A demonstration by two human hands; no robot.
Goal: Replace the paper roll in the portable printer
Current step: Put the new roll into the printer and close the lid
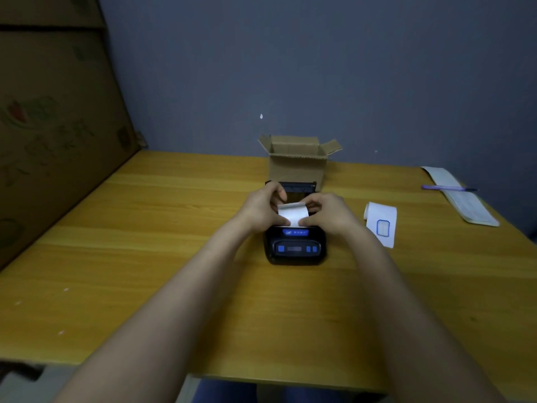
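Observation:
A small black portable printer (295,247) with blue buttons sits mid-table, its lid (296,186) flipped open toward the back. A white paper roll (293,214) rests in the printer's open bay, with its loose end lying toward the front. My left hand (263,207) pinches the roll's left side and front edge. My right hand (327,212) grips its right side and front edge. A second white roll (380,222), partly unrolled with a blue rectangle printed on it, lies on the table to the right of the printer.
An open brown cardboard box (297,164) stands right behind the printer. At the table's (145,257) far right lie a notepad (462,196) and a purple pen (447,188). A large cardboard sheet (52,126) leans along the left side.

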